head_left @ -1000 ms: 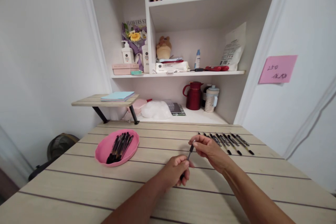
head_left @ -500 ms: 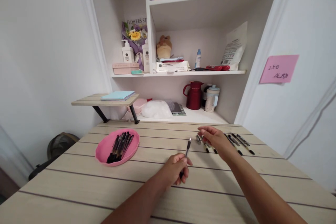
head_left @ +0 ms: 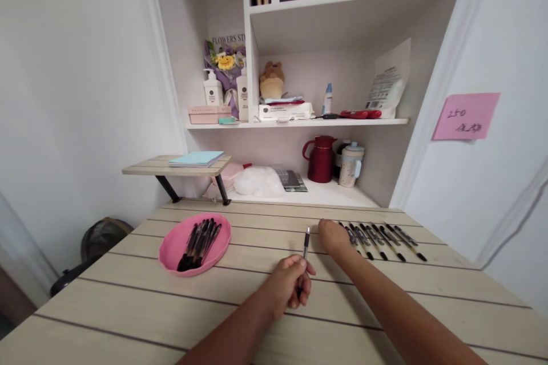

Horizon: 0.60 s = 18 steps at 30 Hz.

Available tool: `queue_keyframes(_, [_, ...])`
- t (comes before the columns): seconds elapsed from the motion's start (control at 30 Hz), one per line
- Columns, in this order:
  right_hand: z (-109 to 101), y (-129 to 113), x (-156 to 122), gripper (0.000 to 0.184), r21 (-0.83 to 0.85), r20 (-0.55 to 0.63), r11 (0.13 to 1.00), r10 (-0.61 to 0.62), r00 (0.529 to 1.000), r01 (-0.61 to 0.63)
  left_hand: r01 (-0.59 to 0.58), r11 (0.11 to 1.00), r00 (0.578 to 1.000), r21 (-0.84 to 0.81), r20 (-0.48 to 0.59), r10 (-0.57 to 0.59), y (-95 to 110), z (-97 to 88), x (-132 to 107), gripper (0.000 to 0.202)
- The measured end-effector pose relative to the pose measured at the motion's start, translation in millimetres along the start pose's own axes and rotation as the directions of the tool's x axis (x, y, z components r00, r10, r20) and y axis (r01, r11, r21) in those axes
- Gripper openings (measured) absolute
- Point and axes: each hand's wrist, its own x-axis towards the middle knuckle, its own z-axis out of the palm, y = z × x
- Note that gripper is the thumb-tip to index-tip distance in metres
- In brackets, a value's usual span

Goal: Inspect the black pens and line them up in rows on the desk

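My left hand (head_left: 293, 280) is closed round a black pen (head_left: 306, 242), its silvery tip pointing up and away from me. To its right, my right hand (head_left: 334, 236) is low at the table, at the left end of a row of pens. Its fingers are curled under and mostly hidden, so whatever they hold cannot be made out. The row holds several dark pens (head_left: 391, 246) lying roughly side by side, with clear parts and black ends. More black pens (head_left: 200, 244) lie bunched in a pink scalloped dish (head_left: 166, 259) at the left.
The slatted wooden table (head_left: 162, 319) meets white shelving at the back. A small raised stand (head_left: 137, 170) bears blue paper (head_left: 197, 158). A red jug (head_left: 321, 161) and a speckled cup (head_left: 351, 165) stand behind. A pink note (head_left: 466, 117) is stuck on the right wall.
My right hand has turned over, come down to the table and moved slightly left, uncovering more of the pen row. My left hand keeps its pen. The view has shifted a little.
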Motion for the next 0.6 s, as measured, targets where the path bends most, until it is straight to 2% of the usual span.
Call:
queue_keyframes(0.1, [-12,1,-3,0.023,0.135,0.015,0.990,-0.040,0.999,0.038,0.004,1.000,1.000,0.014,-0.009,-0.004,1,0.6,-1,0.033])
queue_keyframes(0.17, [-24,1,-8,0.029,0.313,-0.017,0.947,-0.070,0.997,0.072,0.004,1.000,1.000,0.029,-0.003,-0.003,2,1.1,-2,0.033])
queue_keyframes(0.2, [-31,0,-12,0.031,0.466,-0.049,0.880,-0.075,0.996,0.089,0.004,0.999,1.000,0.036,0.004,-0.004,3,1.2,-2,0.033])
queue_keyframes(0.23, [-36,-1,-17,0.032,0.633,-0.078,0.767,-0.072,0.994,0.105,0.005,0.999,1.000,0.044,0.010,-0.005,3,1.3,-3,0.033])
queue_keyframes(0.27, [-41,-2,-22,0.033,0.780,-0.096,0.616,-0.064,0.993,0.115,0.007,0.999,1.000,0.051,0.016,-0.008,3,1.3,-3,0.033])
queue_keyframes(0.3, [-46,-4,-26,0.034,0.882,-0.100,0.456,-0.056,0.993,0.115,0.010,0.998,1.000,0.058,0.020,-0.011,4,1.3,-4,0.034])
queue_keyframes(0.33, [-49,-7,-30,0.035,0.937,-0.092,0.334,-0.055,0.994,0.105,0.012,0.998,1.000,0.065,0.023,-0.013,4,1.3,-4,0.034])
queue_keyframes(0.37, [-51,-9,-34,0.035,0.956,-0.077,0.279,-0.063,0.995,0.091,0.014,0.997,1.000,0.073,0.025,-0.015,4,1.3,-4,0.034])
queue_keyframes(0.43, [-54,-14,-39,0.036,0.960,-0.057,0.268,-0.082,0.995,0.078,0.013,0.996,0.999,0.089,0.033,-0.016,4,1.2,-4,0.035])
queue_keyframes(0.6, [-55,-21,-48,0.032,0.938,-0.017,0.340,-0.147,0.989,0.067,0.003,0.992,0.998,0.123,0.055,-0.010,5,1.0,-5,0.034])
